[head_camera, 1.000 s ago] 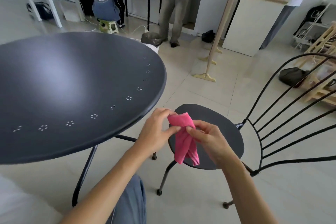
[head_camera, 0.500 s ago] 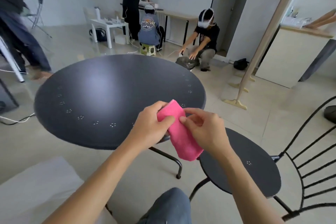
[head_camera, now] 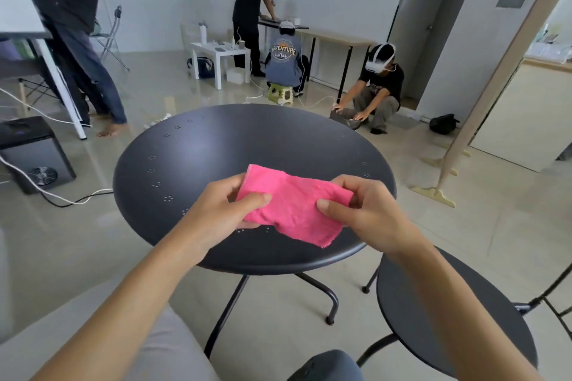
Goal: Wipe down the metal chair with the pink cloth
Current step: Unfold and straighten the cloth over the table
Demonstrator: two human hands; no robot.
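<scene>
Pink cloth (head_camera: pixel 292 204), folded into a short band, is stretched between two bare hands above the near edge of a round dark tabletop (head_camera: pixel 216 145). Left hand (head_camera: pixel 223 210): grip closed on the cloth's left end, thumb pressed on top, fingers curled beneath. Right hand (head_camera: pixel 362 210): grip closed on the right end in the same manner, thumb on top; the cloth's lower right corner hangs free below it. Whether the cloth touches the tabletop cannot be told. Metal chair (head_camera: pixel 448 318), lower right: round dark seat beside the tabletop, thin black back rods at the frame edge; neither hand nor cloth touches it. The tabletop carries small clusters of punched holes around its rim. Beyond it, a crouching person in a white headset (head_camera: pixel 379 86) reaches toward the floor. Farther back, a seated person (head_camera: pixel 283 62) on a green stool (head_camera: pixel 280 95) wears a grey top printed "ADVENTURE". No other writing is legible.
</scene>
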